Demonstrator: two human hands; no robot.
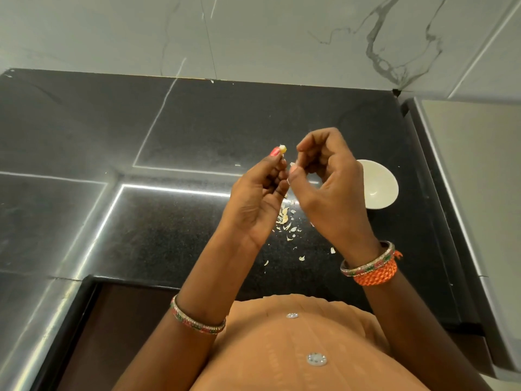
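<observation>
The garlic clove [283, 150] is pinched at the fingertips of the left hand [253, 198], held above the black countertop [197, 122]. Its bare yellowish end pokes toward 12 o'clock, so its long axis likely runs away from the person, though the fingers hide most of it. Just beside it at 4 o'clock, the curled right hand [329, 187] seems to nip a shred of skin [292, 164]. Best to pull lengthwise, turning the clove between pulls, and let waste join the peelings [285, 218] at 6 o'clock. A white bowl [380, 187] waits at 4 o'clock.
</observation>
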